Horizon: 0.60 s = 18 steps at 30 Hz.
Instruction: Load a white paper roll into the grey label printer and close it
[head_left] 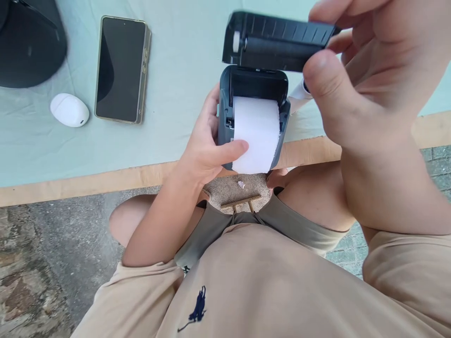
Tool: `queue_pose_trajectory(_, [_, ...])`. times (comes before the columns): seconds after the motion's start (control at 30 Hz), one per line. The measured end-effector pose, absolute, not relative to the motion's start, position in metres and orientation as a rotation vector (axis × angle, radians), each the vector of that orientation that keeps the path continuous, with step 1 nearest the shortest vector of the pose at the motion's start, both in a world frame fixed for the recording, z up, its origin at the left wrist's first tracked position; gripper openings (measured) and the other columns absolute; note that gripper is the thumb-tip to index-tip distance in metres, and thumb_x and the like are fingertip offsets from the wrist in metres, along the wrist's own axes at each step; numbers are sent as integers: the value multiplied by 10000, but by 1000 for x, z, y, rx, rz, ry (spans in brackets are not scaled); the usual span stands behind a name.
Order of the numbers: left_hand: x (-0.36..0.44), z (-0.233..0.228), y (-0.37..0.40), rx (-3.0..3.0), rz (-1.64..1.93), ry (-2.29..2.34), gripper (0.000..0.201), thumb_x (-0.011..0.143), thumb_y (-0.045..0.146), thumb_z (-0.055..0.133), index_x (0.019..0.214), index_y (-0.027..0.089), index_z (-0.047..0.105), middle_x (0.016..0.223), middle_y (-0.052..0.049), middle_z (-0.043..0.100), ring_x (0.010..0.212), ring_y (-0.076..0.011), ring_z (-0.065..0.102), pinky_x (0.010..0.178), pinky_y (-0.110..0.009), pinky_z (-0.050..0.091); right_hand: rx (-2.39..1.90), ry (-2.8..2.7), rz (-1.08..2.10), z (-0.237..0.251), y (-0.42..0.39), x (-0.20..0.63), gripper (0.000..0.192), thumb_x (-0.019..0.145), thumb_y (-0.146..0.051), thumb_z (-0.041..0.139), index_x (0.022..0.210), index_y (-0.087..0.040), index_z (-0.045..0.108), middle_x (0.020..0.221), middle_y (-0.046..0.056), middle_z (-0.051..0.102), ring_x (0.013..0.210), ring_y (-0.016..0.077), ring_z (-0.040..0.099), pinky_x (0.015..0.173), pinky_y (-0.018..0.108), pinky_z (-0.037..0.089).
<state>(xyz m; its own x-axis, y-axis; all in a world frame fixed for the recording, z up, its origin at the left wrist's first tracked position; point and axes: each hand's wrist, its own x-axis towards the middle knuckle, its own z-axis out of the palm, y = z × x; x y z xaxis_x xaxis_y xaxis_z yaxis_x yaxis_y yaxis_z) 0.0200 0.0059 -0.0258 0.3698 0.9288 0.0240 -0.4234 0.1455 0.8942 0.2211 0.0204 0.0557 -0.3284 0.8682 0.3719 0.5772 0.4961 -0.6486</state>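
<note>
A small dark receipt printer (225, 136) is held over the table's near edge, its lid (282, 40) swung up. My left hand (211, 141) wraps the printer's left side, with the thumb pressed on the white paper (259, 126) that comes out over the front. My right hand (347, 70) is closed on the right end of the raised lid, pinching it between thumb and fingers. Under the lid a black roller shows. A white cylindrical thing (301, 91) lies behind the printer, partly hidden by my right hand.
A phone (121, 70) with a dark screen lies on the pale green tabletop (176, 70), beside a white earbud-case-like oval (69, 110). A large black rounded object (31, 47) stands at the far left. The table has a wooden front edge (105, 180).
</note>
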Motion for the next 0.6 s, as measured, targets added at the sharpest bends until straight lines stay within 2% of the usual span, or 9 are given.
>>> queue_pose_trajectory(0.1, [21,-22,4,926,1072,660,933,489,300,818,1281,230,331,1114,-82,617,1129,-346,619,769,-404,589,-1020,-2152,302,51,22,222,286,884,-416,482,1042,-222,621,1006,24,559,1037,156,530,861,316,475])
queue_pose_trajectory(0.2, [20,-18,1,904,1080,659,869,560,303,798,1298,242,344,1094,-63,645,1215,-343,582,818,-392,586,-904,-2239,257,45,25,222,319,878,-447,474,990,-190,625,950,74,545,994,166,526,866,340,487])
queue_pose_trajectory(0.3, [19,-16,-1,903,1082,643,775,622,290,779,1289,252,386,1098,-52,659,1260,-330,557,888,-398,568,-820,-2269,268,43,27,222,299,850,-425,514,950,-169,632,903,97,543,942,167,536,803,332,507])
queue_pose_trajectory(0.5, [18,-15,0,887,1059,659,803,580,258,814,1271,264,403,1105,-57,665,1234,-333,571,846,-373,576,-794,-2332,312,43,26,224,278,840,-394,546,954,-171,666,960,118,550,968,189,556,849,382,502])
queue_pose_trajectory(0.6, [18,-15,0,905,1054,613,786,591,225,802,1263,260,395,1114,-63,653,1209,-330,586,805,-368,584,-797,-2317,300,41,25,223,234,836,-358,565,941,-179,675,951,112,561,963,181,552,832,367,497])
